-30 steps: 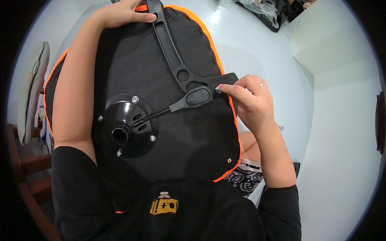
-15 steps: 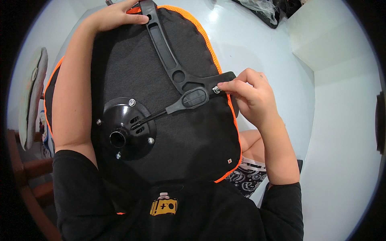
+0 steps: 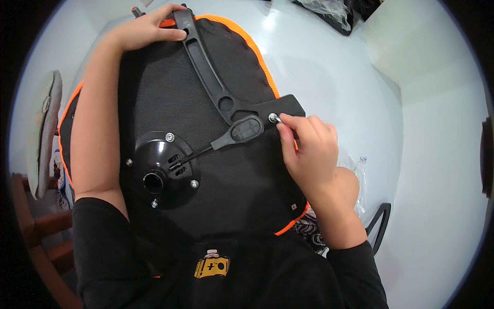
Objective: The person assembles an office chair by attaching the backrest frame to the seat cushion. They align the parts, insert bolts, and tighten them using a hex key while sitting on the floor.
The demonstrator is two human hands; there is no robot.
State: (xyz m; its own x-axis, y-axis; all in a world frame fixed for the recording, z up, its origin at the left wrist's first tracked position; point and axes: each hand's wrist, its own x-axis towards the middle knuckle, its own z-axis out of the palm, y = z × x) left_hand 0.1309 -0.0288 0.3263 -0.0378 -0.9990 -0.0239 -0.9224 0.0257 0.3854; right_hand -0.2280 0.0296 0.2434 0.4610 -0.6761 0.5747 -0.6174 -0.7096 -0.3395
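A black fabric chair seat (image 3: 231, 195) with an orange edge lies underside up in front of me. A slotted black plastic bracket (image 3: 208, 67) runs across it to a wider end at the right edge. My left hand (image 3: 149, 28) is closed round the bracket's far end, thumb on top and fingers mostly hidden. At the wider end sits a silver bolt (image 3: 272, 118) with a washer. My right hand (image 3: 309, 147) pinches a short silver rod (image 3: 279, 119) against this bolt; the fingers hide most of it.
A round black metal plate (image 3: 146, 147) with a tube socket and several bolts is on the seat, joined by a black lever (image 3: 244, 130). A grey-green cushion (image 3: 46, 134) stands left by brown wood (image 3: 49, 216). Clear plastic (image 3: 360, 170) and a black loop (image 3: 381, 226) lie right.
My right hand has swung down and inward around the bolt, its fingers now right of it. The seat and bracket have shifted slightly. My left hand keeps its hold.
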